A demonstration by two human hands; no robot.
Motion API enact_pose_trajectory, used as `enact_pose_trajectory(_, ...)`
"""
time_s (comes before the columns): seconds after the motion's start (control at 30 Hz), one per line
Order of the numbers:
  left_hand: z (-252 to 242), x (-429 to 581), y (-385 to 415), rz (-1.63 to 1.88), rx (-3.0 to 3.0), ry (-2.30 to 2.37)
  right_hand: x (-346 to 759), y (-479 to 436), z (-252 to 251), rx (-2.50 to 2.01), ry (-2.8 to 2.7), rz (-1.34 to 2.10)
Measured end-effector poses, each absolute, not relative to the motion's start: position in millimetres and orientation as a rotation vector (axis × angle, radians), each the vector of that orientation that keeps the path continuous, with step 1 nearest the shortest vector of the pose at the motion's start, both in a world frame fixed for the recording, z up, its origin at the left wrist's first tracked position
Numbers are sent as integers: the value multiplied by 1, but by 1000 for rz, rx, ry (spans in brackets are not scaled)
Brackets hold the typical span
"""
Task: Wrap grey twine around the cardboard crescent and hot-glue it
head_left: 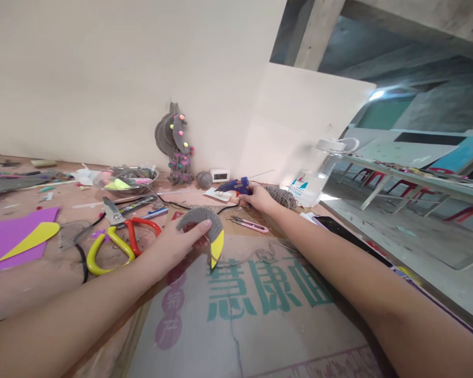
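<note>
A crescent [201, 214] is pinched in my left hand [180, 240]; grey yarn wraps most of it, and its lower tip shows bare yellow. From that tip a strand of grey yarn [266, 254] trails to the right over the printed sheet. Farther out, my right hand [259, 198] has its fingers closed on the blue hot glue gun [233, 186], which points left above a small white pad [217, 195]. A bundle of grey yarn [281, 197] lies beside the right wrist. Between the hands rests a pink-handled pair of thread snips [249, 224].
Scissors [118, 236] with yellow and red handles lie left, near purple sheets [11, 236]. Behind are a bowl of craft pieces [132, 179], a grey yarn ball [204, 179] and a small digital display [220, 175]. A hanging ornament [174, 139] is against the wall. A clear bottle [315, 176] stands right.
</note>
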State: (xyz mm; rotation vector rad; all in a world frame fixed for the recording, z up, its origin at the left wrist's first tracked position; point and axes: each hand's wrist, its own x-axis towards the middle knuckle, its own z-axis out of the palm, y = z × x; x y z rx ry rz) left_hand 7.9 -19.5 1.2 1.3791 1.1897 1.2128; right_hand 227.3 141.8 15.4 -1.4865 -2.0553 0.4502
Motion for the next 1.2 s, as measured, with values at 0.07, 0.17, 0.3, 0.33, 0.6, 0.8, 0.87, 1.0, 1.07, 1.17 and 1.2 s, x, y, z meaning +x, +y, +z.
enact_pose_trajectory(0.07, 1, 8, -20, 1195, 1382, 1175, 228, 139, 19, -1484, -2040, 443)
enact_pose_trajectory(0.17, 1, 8, -20, 1188, 1365, 1165, 231, 128, 29, -1486, -2014, 452)
enact_pose_trajectory(0.3, 0, 7, -20, 1238, 1362, 1193, 239, 98, 44, -1487, -1971, 473)
enact_pose_trajectory(0.33, 0, 6, -20, 1242, 1371, 1204, 241, 88, 48, -1468, -1971, 490)
enact_pose_trajectory(0.6, 10, 7, -24, 1245, 1408, 1285, 243, 4, 56, -1258, -1946, 657)
enact_pose_trajectory(0.8, 9, 7, -24, 1253, 1435, 1291, 243, -24, 32, -1305, -1988, 707)
enact_pose_trajectory(0.87, 9, 7, -24, 1248, 1459, 1284, 242, -27, 29, -1272, -2045, 754)
enact_pose_trajectory(1.0, 10, 7, -24, 1247, 1474, 1237, 235, -32, 29, -1216, -2017, 937)
enact_pose_trajectory(1.07, 10, 7, -24, 1248, 1474, 1241, 233, -33, 29, -1240, -1985, 949)
enact_pose_trajectory(1.17, 7, 7, -23, 1255, 1475, 1244, 233, -32, 30, -1301, -2005, 871)
enact_pose_trajectory(1.2, 6, 7, -23, 1256, 1475, 1242, 234, -32, 30, -1313, -2018, 853)
